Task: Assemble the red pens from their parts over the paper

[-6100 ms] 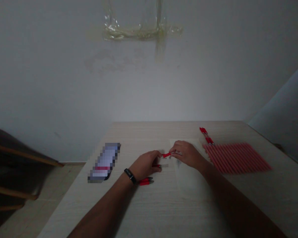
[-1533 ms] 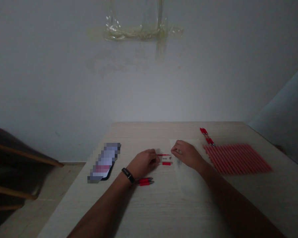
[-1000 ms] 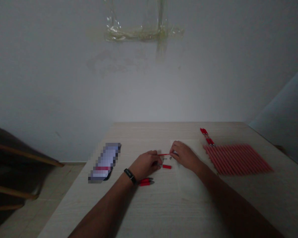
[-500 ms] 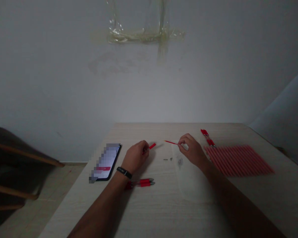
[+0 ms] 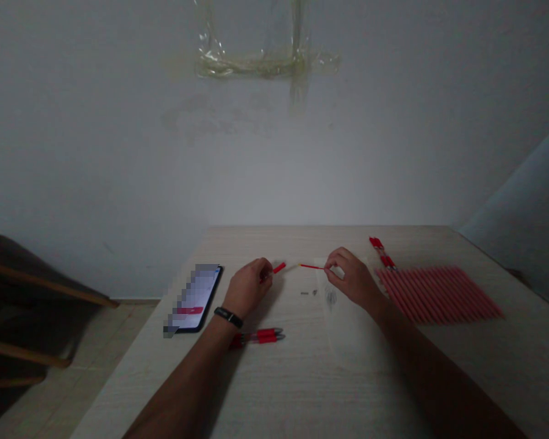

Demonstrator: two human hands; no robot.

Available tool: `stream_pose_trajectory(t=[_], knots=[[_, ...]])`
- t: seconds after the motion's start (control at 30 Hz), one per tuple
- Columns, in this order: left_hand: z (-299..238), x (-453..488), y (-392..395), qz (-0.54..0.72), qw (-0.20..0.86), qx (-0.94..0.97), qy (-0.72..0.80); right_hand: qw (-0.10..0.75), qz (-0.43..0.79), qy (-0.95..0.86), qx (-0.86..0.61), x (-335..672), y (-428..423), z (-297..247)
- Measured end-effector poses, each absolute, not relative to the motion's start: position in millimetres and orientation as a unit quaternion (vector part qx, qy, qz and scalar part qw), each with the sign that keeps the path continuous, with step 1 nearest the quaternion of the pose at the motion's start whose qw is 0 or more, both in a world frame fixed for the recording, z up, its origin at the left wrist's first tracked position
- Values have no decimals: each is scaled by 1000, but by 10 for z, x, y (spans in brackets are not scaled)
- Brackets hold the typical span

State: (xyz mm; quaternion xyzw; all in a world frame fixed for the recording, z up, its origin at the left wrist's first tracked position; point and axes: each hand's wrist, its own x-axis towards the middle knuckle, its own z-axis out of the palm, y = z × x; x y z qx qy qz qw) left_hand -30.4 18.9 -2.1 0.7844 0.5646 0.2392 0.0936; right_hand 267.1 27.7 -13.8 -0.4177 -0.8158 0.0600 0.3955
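My left hand [image 5: 250, 285] is closed around a red pen barrel [image 5: 279, 267], whose end sticks out to the right of the fingers. Between thumb and forefinger, my right hand [image 5: 348, 277] pinches a thin red pen refill [image 5: 311, 266]. The refill's yellowish tip points left toward the barrel, with a gap between them. On the table just below lie a small spring [image 5: 304, 293] and a small grey pen tip [image 5: 315, 292]. Red pens [image 5: 268, 336] with grey tips rest near my left wrist, partly hidden by it.
Many red refills [image 5: 441, 296] lie in a row at the right, with more red pens [image 5: 383, 253] behind them. Under my right hand is a whitish sheet [image 5: 348, 341] with dark scribbles or small springs on it. A phone [image 5: 196, 299] lies at the left of the table [image 5: 293, 390].
My right hand has shifted slightly left, bringing the refill's tip a little nearer the barrel. My left hand has barely moved and keeps its hold.
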Motion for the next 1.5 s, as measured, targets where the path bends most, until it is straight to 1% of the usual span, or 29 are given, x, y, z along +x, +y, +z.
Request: stream_pose_trajectory(t=[0.23, 0.47, 0.57, 0.73, 1.27, 1.5], knots=[[-46, -317, 199, 256, 88, 788, 553, 369, 31, -829, -419, 2695, 297, -134], [0, -322, 198, 238, 74, 804, 539, 344, 23, -847, -405, 2718, 297, -104], [6, -253, 162, 250, 87, 812, 520, 346, 36, -853, -389, 2645, 257, -118], [9, -88, 84, 246, 140, 851, 441, 333, 59, -873, -352, 2439, 152, -141], [-10, -82, 78, 269, 168, 823, 471, 376, 97, -840, -380, 2447, 172, -225], [20, -57, 63, 256, 171, 835, 456, 368, 106, -847, -370, 2405, 147, -207]])
